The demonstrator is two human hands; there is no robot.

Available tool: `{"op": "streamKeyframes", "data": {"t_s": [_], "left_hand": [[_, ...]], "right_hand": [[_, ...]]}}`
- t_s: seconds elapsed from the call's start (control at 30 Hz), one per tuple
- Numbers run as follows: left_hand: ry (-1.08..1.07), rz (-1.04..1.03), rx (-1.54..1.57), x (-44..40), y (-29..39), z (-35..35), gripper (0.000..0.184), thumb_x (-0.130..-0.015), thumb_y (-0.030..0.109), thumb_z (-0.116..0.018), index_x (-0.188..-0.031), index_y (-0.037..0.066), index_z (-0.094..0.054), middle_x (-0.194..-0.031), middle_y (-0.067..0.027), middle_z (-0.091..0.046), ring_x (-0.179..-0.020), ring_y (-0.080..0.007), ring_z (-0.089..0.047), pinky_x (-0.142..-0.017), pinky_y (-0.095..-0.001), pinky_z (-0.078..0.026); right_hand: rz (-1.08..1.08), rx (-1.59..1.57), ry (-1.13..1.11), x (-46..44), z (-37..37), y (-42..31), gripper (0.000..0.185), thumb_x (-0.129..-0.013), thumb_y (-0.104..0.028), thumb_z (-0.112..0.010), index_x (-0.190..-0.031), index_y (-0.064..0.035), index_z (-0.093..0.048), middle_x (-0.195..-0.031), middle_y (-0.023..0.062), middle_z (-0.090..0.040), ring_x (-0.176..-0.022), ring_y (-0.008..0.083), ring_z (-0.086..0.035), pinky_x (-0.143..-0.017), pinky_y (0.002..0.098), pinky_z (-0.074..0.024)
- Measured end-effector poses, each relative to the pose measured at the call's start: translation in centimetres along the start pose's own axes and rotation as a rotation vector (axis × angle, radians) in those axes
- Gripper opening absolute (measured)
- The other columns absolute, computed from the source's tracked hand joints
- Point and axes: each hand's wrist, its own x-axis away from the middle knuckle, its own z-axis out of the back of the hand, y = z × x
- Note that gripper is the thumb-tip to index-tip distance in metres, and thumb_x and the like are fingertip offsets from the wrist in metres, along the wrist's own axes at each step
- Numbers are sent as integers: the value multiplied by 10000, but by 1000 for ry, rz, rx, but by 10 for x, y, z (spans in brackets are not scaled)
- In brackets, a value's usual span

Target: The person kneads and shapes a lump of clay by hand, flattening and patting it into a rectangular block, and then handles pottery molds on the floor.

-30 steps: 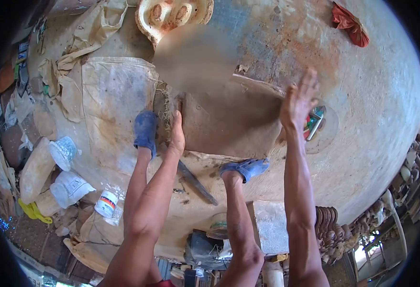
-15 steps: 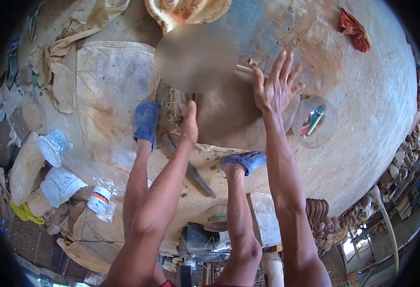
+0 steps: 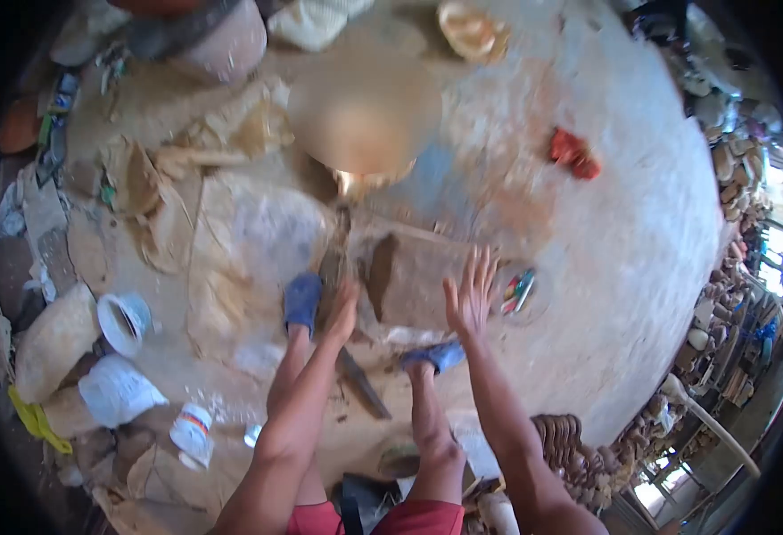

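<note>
A brown block, which looks like clay, lies on a pale cloth between my feet. At its right end is my right hand, fingers stretched and spread; whether it touches the block I cannot tell. My left hand is off the block's left side, seen edge-on with its fingers straight and nothing visible in it. Near that hand, a long dark wooden piece lies on the floor. Just right of my right hand sits a round clear dish with several pen-like sticks in it.
Blue clogs are on my feet. Ahead are a blurred patch, a shallow bowl and a red cloth. Sacking, a white bucket and a paint tub lie left. Curved brown pieces are stacked right.
The view has tilted up, bringing more of the far floor into sight. Both hands remain apart with fingers extended, and the block's dark left face now shows between them.
</note>
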Motion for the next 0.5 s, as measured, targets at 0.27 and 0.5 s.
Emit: {"op": "streamKeyframes", "data": {"t_s": [0.27, 0.5], "left_hand": [[371, 329, 361, 215, 62, 276, 664, -978, 591, -568, -1466, 142, -525, -1420, -83, -558, -1284, -226, -530, -997, -413, -461], [227, 467, -535, 393, 144, 398, 371, -984, 421, -542, -1048, 61, -600, -827, -83, -528, -717, -278, -561, -635, -471, -501]], "right_hand": [[-514, -22, -327, 248, 229, -27, 885, -968, -599, -551, -1621, -90, -239, -1638, 251, -282, -1498, 437, -294, -1214, 480, -282], [-834, -149, -320, 451, 248, -57, 730, -972, -581, -549, -1445, -25, -542, -1327, 267, -636, -1272, 400, -593, -1065, 442, -471]]}}
